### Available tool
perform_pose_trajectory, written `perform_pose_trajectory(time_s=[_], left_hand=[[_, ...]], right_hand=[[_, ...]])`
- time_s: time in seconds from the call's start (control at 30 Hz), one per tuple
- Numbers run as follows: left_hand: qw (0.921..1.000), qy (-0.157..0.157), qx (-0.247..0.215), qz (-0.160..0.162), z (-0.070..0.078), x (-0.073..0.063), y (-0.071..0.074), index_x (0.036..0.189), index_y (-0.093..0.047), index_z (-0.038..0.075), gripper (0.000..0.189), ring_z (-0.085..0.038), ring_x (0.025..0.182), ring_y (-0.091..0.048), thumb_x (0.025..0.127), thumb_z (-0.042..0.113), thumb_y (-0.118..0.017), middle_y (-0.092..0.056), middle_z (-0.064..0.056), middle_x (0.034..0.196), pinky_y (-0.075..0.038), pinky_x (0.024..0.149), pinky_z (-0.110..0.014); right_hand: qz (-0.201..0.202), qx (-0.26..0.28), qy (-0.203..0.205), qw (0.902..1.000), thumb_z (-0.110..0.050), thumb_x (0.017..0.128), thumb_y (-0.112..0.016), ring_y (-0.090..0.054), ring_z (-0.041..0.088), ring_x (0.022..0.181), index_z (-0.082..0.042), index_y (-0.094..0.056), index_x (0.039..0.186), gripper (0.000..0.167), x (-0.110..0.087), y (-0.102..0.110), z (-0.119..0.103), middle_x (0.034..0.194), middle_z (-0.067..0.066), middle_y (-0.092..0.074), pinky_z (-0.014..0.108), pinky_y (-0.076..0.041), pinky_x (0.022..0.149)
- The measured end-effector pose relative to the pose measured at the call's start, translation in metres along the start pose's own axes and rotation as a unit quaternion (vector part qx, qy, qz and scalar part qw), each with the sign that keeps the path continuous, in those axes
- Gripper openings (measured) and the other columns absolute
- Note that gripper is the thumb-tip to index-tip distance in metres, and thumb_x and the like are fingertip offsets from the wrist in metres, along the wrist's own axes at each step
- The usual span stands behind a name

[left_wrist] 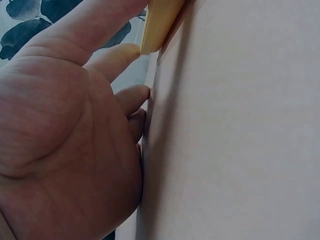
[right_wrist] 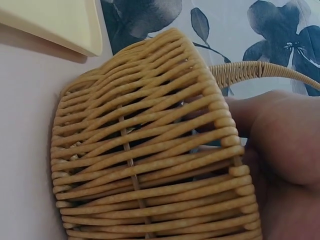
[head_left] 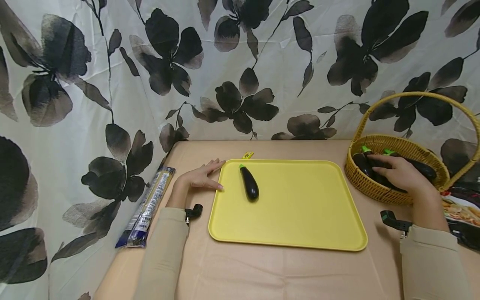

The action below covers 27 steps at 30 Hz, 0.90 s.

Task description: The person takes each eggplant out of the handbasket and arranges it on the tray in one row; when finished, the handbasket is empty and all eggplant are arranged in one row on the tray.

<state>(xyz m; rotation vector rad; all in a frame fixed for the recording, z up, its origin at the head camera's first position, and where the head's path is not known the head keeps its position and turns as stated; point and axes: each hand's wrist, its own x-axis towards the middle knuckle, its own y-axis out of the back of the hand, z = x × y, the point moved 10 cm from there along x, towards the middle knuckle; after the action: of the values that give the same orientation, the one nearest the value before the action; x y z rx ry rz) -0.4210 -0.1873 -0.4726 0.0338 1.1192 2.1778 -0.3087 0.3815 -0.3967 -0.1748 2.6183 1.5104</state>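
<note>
A yellow tray lies on the table with one dark eggplant, green-capped, near its upper left corner. At the tray's left edge rests my left hand, fingers extended, thumb and fingertips touching the rim; the left wrist view shows its palm beside the tray's edge. My right hand reaches into a wicker basket, its fingers over the eggplants inside. In the right wrist view the basket's woven side hides most of the fingers, so their grasp is unclear.
A long blue and clear package lies along the table's left edge. Behind the tray is a small yellow object. The basket's tall handle arches above it. Printed packaging sits right of the right wrist. A floral curtain hangs behind.
</note>
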Motion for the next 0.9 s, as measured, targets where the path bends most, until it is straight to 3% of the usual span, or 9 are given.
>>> perform_pose_trajectory(time_s=[0.13, 0.27, 0.33, 0.47, 0.67, 0.77, 0.9], left_hand=[[1.0, 0.002, 0.0, 0.001, 0.0, -0.001, 0.0, 0.168, -0.021, 0.03, 0.114, -0.031, 0.163, 0.01, 0.079, 0.052, -0.088, 0.0, -0.008, 0.177, 0.005, 0.13, -0.061], [1.0, 0.001, 0.001, 0.002, 0.0, -0.002, 0.0, 0.168, -0.021, 0.03, 0.114, -0.03, 0.163, 0.01, 0.078, 0.052, -0.088, -0.001, -0.007, 0.177, 0.005, 0.13, -0.061], [1.0, -0.002, 0.001, 0.002, 0.0, -0.002, 0.001, 0.168, -0.021, 0.03, 0.114, -0.031, 0.163, 0.01, 0.078, 0.052, -0.088, -0.001, -0.008, 0.177, 0.005, 0.13, -0.062], [1.0, -0.008, 0.005, 0.001, 0.0, -0.002, 0.0, 0.168, -0.021, 0.028, 0.114, -0.032, 0.163, 0.009, 0.079, 0.052, -0.088, -0.001, -0.01, 0.177, 0.005, 0.13, -0.061], [0.9998, -0.017, 0.01, 0.003, 0.0, -0.004, -0.002, 0.168, -0.021, 0.028, 0.113, -0.032, 0.163, 0.008, 0.08, 0.051, -0.088, -0.002, -0.01, 0.177, 0.006, 0.131, -0.058], [0.9998, -0.019, 0.007, 0.005, 0.0, -0.005, -0.002, 0.168, -0.021, 0.027, 0.113, -0.032, 0.163, 0.008, 0.079, 0.051, -0.088, -0.002, -0.011, 0.177, 0.006, 0.131, -0.059], [0.9998, -0.019, 0.008, 0.007, 0.0, -0.006, -0.002, 0.168, -0.022, 0.026, 0.114, -0.033, 0.163, 0.009, 0.079, 0.05, -0.088, -0.002, -0.011, 0.177, 0.007, 0.13, -0.059]], right_hand=[[0.003, 0.004, -0.007, 1.0, -0.031, 0.112, -0.045, -0.026, 0.066, 0.14, -0.004, -0.035, 0.161, 0.057, -0.002, 0.001, 0.0, 0.155, 0.045, -0.028, 0.082, -0.027, 0.106], [0.018, 0.008, -0.002, 0.9998, -0.03, 0.112, -0.046, -0.041, 0.059, 0.128, -0.004, -0.037, 0.16, 0.056, -0.005, 0.003, -0.002, 0.152, 0.044, -0.033, 0.069, -0.042, 0.094], [0.038, 0.013, 0.001, 0.9992, -0.029, 0.112, -0.047, -0.049, 0.05, 0.11, -0.004, -0.039, 0.159, 0.054, -0.007, 0.006, -0.004, 0.143, 0.041, -0.042, 0.055, -0.045, 0.082], [0.092, 0.033, 0.004, 0.9952, -0.029, 0.111, -0.048, -0.047, 0.03, 0.085, -0.007, -0.042, 0.159, 0.053, -0.011, 0.012, -0.007, 0.114, 0.026, -0.053, 0.034, -0.039, 0.065], [0.16, 0.038, 0.023, 0.9861, -0.03, 0.112, -0.048, -0.04, 0.023, 0.06, -0.011, -0.041, 0.16, 0.053, -0.02, 0.025, -0.016, 0.089, 0.016, -0.047, 0.032, -0.036, 0.052], [0.187, 0.046, 0.026, 0.981, -0.033, 0.111, -0.047, -0.043, 0.027, 0.07, -0.014, -0.04, 0.161, 0.054, -0.025, 0.031, -0.021, 0.097, 0.019, -0.047, 0.032, -0.036, 0.056], [0.205, 0.08, 0.032, 0.975, -0.035, 0.111, -0.047, -0.045, 0.045, 0.107, -0.018, -0.037, 0.162, 0.055, -0.032, 0.036, -0.03, 0.137, 0.033, -0.044, 0.05, -0.047, 0.08]])
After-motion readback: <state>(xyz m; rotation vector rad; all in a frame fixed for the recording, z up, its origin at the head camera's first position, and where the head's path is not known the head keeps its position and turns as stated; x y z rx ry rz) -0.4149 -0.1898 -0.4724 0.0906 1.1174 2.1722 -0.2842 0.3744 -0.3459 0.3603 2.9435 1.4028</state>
